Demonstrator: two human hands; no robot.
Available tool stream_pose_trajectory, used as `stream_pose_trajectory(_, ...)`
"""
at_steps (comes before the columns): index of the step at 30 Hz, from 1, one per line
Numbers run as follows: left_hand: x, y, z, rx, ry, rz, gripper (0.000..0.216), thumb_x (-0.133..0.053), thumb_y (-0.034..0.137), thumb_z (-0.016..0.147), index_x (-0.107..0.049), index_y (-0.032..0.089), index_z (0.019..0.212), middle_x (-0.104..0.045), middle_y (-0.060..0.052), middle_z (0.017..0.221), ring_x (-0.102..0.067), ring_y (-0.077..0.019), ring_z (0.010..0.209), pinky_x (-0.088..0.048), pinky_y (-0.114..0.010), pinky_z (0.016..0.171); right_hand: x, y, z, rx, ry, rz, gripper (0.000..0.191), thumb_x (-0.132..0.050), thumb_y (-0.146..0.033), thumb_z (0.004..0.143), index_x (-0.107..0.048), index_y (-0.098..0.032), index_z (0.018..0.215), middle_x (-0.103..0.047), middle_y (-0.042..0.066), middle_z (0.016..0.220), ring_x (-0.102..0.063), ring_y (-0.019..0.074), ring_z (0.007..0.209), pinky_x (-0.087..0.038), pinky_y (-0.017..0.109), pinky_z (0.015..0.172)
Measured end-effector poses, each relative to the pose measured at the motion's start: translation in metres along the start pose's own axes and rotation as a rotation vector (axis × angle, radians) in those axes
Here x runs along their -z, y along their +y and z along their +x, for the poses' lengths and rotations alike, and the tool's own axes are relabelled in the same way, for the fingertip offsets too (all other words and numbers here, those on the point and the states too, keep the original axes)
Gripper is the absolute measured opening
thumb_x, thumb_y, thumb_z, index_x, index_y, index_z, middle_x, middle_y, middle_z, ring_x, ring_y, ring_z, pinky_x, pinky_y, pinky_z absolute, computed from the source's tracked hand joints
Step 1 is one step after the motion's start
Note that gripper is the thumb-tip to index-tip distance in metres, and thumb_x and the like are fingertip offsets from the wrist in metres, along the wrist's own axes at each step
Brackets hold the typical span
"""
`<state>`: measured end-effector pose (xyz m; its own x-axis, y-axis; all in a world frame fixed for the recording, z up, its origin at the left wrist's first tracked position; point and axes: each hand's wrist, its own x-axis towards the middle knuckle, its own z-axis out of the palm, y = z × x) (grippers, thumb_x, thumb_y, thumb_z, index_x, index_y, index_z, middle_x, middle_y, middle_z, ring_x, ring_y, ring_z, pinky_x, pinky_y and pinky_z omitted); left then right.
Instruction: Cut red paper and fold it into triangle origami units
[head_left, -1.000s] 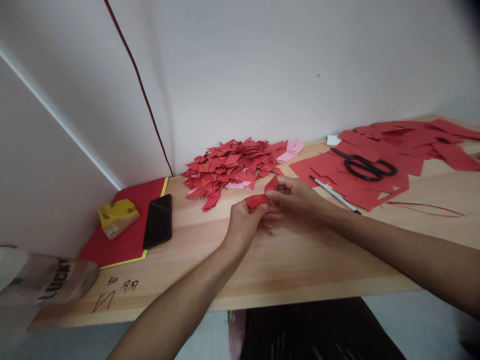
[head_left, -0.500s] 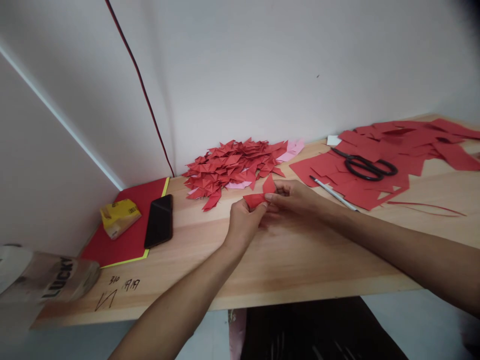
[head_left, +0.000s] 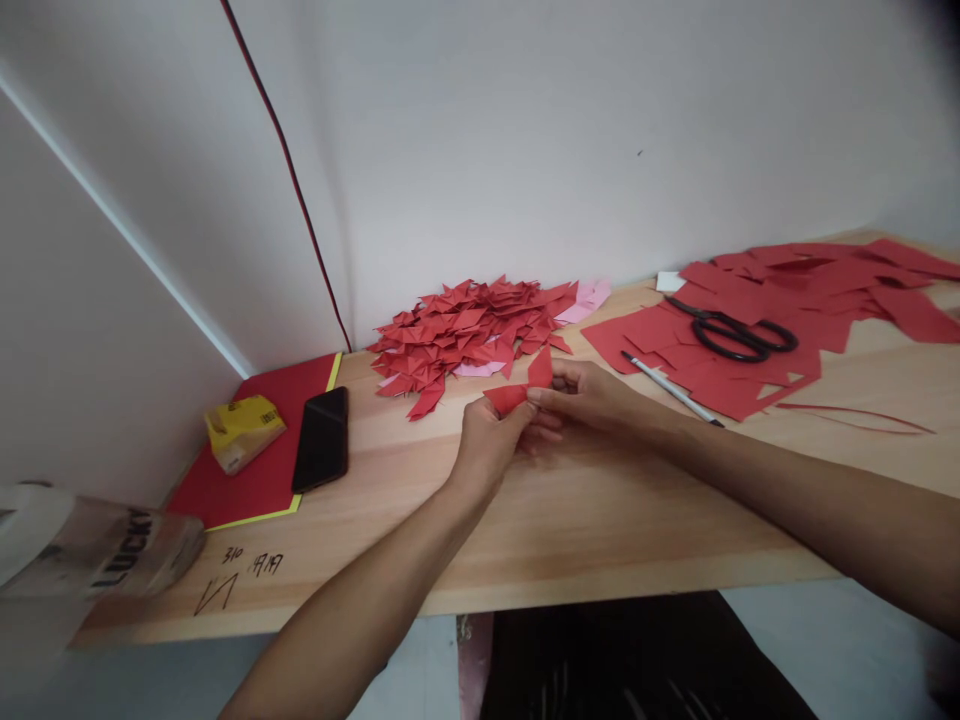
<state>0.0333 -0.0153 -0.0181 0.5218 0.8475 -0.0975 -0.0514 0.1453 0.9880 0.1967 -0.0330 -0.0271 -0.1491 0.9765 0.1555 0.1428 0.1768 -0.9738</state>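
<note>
A small piece of folded red paper (head_left: 539,369) is held between both hands above the wooden table. My left hand (head_left: 491,435) is closed on its left part, with the thumb pressing near the middle. Pinching the paper from the right is my right hand (head_left: 581,393), thumb against the fold and the other fingers partly hidden behind. One pointed end of the paper sticks up and another points left. Just behind lies a pile of folded red paper pieces (head_left: 472,325), with a few pink ones (head_left: 589,298) among them.
On the right, black scissors (head_left: 739,333) rest on loose red paper sheets (head_left: 780,290), beside a pen (head_left: 671,388). At left, a phone (head_left: 321,440) and a yellow packet (head_left: 244,430) lie on a red sheet (head_left: 195,495). A clear "LUCKY" bottle (head_left: 142,550) is nearby.
The fingers have shifted slightly around the folded red paper, and its left point tilts up a little more. Both hands still hold it, and the view has moved slightly.
</note>
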Motion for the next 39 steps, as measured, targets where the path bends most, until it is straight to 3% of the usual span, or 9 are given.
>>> stream_pose_trajectory(6, 0.0, 0.001, 0.003, 0.065, 0.032, 0.067, 0.019, -0.063, 0.027, 0.076, -0.067, 0.009, 0.08, -0.073, -0.012, 0.074, -0.065, -0.0137, 0.048, -0.033, -0.017, 0.037, -0.002, -0.009, -0.007, 0.034, -0.009, -0.084, 0.033, -0.06, -0.051, 0.083, -0.051, -0.021, 0.073, -0.056, -0.002, 0.062, -0.052, 0.0135, 0.058, -0.04, 0.027, 0.057)
stream_pose_trajectory(14, 0.001, -0.002, 0.003, 0.025, 0.033, 0.012, 0.022, -0.065, 0.03, 0.076, -0.066, 0.008, 0.079, -0.073, -0.012, 0.073, -0.064, -0.0127, 0.047, -0.031, -0.017, 0.037, -0.004, -0.017, -0.01, 0.057, 0.121, -0.266, 0.03, -0.051, -0.041, 0.089, -0.051, -0.021, 0.067, -0.057, 0.0, 0.064, -0.049, 0.0128, 0.059, -0.038, 0.027, 0.057)
stream_pose_trajectory(20, 0.0, -0.003, 0.001, 0.008, 0.049, -0.04, 0.03, -0.065, 0.036, 0.077, -0.066, 0.008, 0.089, -0.073, -0.013, 0.077, -0.065, -0.0139, 0.05, -0.035, -0.017, 0.04, -0.003, -0.01, -0.004, -0.012, 0.077, -0.086, 0.032, -0.062, -0.049, 0.081, -0.052, -0.02, 0.071, -0.053, -0.002, 0.063, -0.05, 0.0124, 0.059, -0.039, 0.027, 0.058)
stream_pose_trajectory(24, 0.005, -0.001, 0.006, 0.029, -0.036, 0.015, 0.035, -0.066, 0.036, 0.075, -0.063, 0.009, 0.098, -0.073, -0.013, 0.082, -0.067, -0.0167, 0.057, -0.042, -0.02, 0.044, 0.002, -0.003, -0.002, -0.043, 0.104, -0.036, 0.034, -0.064, -0.051, 0.078, -0.056, -0.019, 0.078, -0.053, -0.003, 0.064, -0.048, 0.0111, 0.056, -0.036, 0.026, 0.054)
stream_pose_trajectory(27, 0.015, 0.006, 0.01, -0.118, -0.06, 0.099, 0.042, -0.069, 0.018, 0.066, -0.058, 0.015, 0.106, -0.072, -0.008, 0.094, -0.069, -0.0162, 0.076, -0.049, -0.021, 0.061, 0.009, -0.001, -0.002, -0.117, 0.07, 0.014, 0.037, -0.063, -0.054, 0.078, -0.056, -0.019, 0.087, -0.059, -0.002, 0.068, -0.048, 0.01, 0.052, -0.035, 0.024, 0.049)
stream_pose_trajectory(29, 0.022, 0.014, 0.011, -0.205, -0.061, 0.198, 0.048, -0.065, 0.011, 0.065, -0.056, 0.019, 0.111, -0.07, -0.004, 0.099, -0.067, -0.0127, 0.077, -0.048, -0.019, 0.064, 0.013, -0.003, -0.003, -0.156, 0.017, 0.072, 0.037, -0.065, -0.053, 0.078, -0.056, -0.019, 0.091, -0.064, 0.001, 0.074, -0.05, 0.0097, 0.053, -0.036, 0.024, 0.048)
stream_pose_trajectory(31, 0.027, 0.021, 0.012, -0.291, -0.05, 0.339, 0.043, -0.062, 0.009, 0.065, -0.06, 0.02, 0.107, -0.067, -0.004, 0.105, -0.064, -0.0108, 0.078, -0.044, -0.017, 0.062, 0.014, -0.007, -0.005, -0.182, -0.014, 0.108, 0.036, -0.067, -0.049, 0.077, -0.055, -0.019, 0.092, -0.067, 0.001, 0.076, -0.05, 0.0089, 0.053, -0.037, 0.023, 0.048)
stream_pose_trajectory(35, 0.032, 0.029, 0.011, -0.388, -0.135, 0.521, 0.02, -0.059, 0.011, 0.073, -0.067, 0.019, 0.09, -0.067, -0.002, 0.092, -0.059, -0.0102, 0.072, -0.042, -0.019, 0.063, 0.013, -0.016, -0.008, -0.223, -0.043, 0.111, 0.034, -0.067, -0.049, 0.079, -0.053, -0.019, 0.082, -0.066, 0.001, 0.074, -0.05, 0.0079, 0.053, -0.037, 0.023, 0.048)
stream_pose_trajectory(39, 0.032, 0.029, 0.009, -0.495, -0.201, 0.581, 0.017, -0.058, 0.012, 0.077, -0.07, 0.02, 0.087, -0.068, -0.005, 0.093, -0.061, -0.0147, 0.086, -0.045, -0.023, 0.074, 0.014, -0.019, -0.011, -0.24, -0.09, 0.075, 0.039, -0.068, -0.053, 0.077, -0.054, -0.017, 0.078, -0.064, 0.001, 0.072, -0.049, 0.0075, 0.053, -0.036, 0.023, 0.047)
